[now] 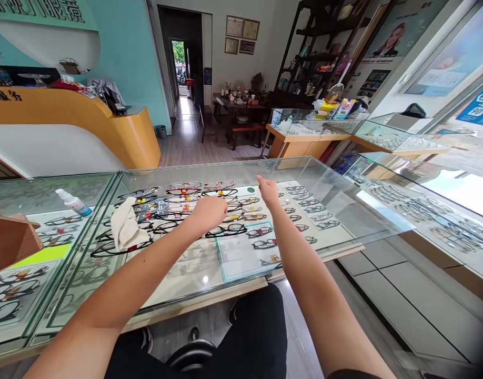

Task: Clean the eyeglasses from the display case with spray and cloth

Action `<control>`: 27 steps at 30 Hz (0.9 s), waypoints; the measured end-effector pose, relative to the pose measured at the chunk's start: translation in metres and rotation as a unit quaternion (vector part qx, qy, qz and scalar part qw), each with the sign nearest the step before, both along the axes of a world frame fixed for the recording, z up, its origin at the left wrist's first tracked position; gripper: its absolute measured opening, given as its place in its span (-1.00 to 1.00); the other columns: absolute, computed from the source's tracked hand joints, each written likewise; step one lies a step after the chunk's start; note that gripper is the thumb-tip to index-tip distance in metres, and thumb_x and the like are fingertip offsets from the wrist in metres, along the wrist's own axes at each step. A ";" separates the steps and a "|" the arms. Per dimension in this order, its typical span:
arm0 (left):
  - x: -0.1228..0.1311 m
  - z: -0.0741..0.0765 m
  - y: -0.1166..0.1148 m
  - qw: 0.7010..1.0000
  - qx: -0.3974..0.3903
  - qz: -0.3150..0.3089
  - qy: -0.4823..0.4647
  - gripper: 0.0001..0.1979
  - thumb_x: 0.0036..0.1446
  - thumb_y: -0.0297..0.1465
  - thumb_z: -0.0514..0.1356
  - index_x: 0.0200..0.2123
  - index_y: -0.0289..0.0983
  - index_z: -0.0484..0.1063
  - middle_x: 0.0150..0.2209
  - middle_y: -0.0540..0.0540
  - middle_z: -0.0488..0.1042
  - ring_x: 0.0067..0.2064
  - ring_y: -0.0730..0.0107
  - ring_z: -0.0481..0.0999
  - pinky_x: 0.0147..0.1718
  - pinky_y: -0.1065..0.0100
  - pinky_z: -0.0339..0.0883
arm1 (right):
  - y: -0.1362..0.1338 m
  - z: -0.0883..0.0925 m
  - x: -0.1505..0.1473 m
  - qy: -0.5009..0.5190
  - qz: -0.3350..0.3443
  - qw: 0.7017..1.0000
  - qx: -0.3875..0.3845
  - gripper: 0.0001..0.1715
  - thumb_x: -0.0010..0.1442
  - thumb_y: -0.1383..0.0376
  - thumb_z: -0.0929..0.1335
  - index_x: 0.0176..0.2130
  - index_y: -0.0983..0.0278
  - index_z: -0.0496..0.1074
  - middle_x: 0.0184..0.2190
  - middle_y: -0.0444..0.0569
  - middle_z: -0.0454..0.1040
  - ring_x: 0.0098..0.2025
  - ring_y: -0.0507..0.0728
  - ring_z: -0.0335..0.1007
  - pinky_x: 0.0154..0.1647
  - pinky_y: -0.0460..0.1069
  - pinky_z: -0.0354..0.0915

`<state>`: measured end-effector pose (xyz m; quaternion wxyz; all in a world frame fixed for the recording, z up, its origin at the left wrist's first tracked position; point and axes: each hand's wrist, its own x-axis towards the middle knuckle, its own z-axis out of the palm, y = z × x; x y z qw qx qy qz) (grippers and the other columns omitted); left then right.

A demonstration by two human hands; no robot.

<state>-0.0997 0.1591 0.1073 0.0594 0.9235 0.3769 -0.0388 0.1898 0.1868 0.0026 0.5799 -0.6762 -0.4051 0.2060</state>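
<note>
Both my arms reach forward over a glass display counter (178, 284) that holds rows of eyeglass frames. My left hand (210, 210) is curled closed above the glass, beside a dark-rimmed pair of glasses (225, 230); whether it grips anything I cannot make out. My right hand (268, 190) rests further back on the glass with its fingers bent, near the rows of frames (304, 202). A cream cleaning cloth (125, 227) lies crumpled on the glass to the left of my left hand. A small spray bottle (73, 202) lies on the glass further left.
A wooden box (8, 242) stands at the left edge of the counter. More glass showcases (423, 210) run along the right wall. An orange reception desk (107, 126) is at back left; a dark table (241, 113) and shelves stand behind. My dark-clothed knees (257, 337) are under the counter.
</note>
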 end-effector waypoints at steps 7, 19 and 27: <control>0.002 -0.009 0.007 1.000 -0.006 -0.003 -0.009 -0.70 0.36 -0.42 0.21 -0.09 -0.24 0.79 -0.04 -0.26 0.79 0.06 -0.03 0.74 -0.05 0.21 0.49 | -0.003 0.004 -0.003 0.009 0.013 1.000 -0.003 -0.20 0.30 -0.24 0.43 -0.54 0.12 -0.04 -0.62 -0.26 -0.08 -0.52 -0.01 -0.24 -0.57 -0.01 -0.12; 0.000 -0.015 0.019 0.997 0.032 -0.047 -0.057 -0.68 0.27 -0.45 0.20 -0.14 -0.19 0.80 -0.05 -0.27 0.74 0.12 0.01 0.57 0.08 0.16 0.42 | 0.001 0.001 0.003 0.017 0.003 1.000 -0.009 -0.19 0.33 -0.32 0.40 -0.48 0.09 -0.06 -0.62 -0.23 -0.08 -0.51 0.04 -0.22 -0.59 0.05 -0.07; 0.002 -0.024 0.027 0.998 0.018 -0.061 -0.029 -0.61 0.27 -0.53 0.11 -0.23 -0.22 0.78 -0.16 -0.27 0.76 0.04 -0.03 0.56 0.01 0.12 0.40 | 0.000 0.000 0.003 0.007 0.009 1.000 -0.005 -0.19 0.36 -0.26 0.40 -0.53 0.11 -0.06 -0.59 -0.24 -0.10 -0.48 0.04 -0.24 -0.54 0.02 -0.04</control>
